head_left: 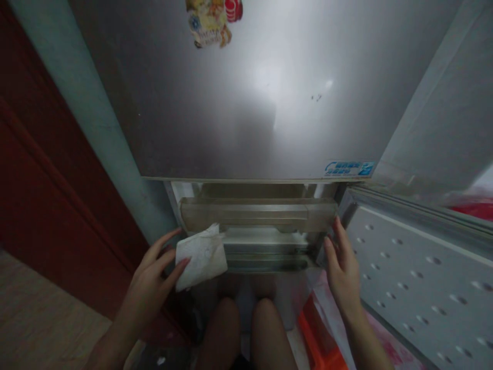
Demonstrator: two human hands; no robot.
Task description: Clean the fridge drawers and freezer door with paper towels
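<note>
I face a silver fridge whose upper door (246, 103) is closed and whose lower freezer door (416, 277) swings open to the right. My left hand (154, 280) pinches a crumpled white paper towel (201, 257) beside the left end of a clear freezer drawer (258, 215). My right hand (341, 267) rests with fingers stretched out against the right end of the drawers (265, 252), holding nothing. My knees (246, 329) show below the drawers.
A dark red wooden door (50, 195) and a pale green wall strip (96, 128) stand at the left. An orange and white plastic bag (319, 329) lies on the floor by my right knee. Magnets (211, 20) stick to the upper door.
</note>
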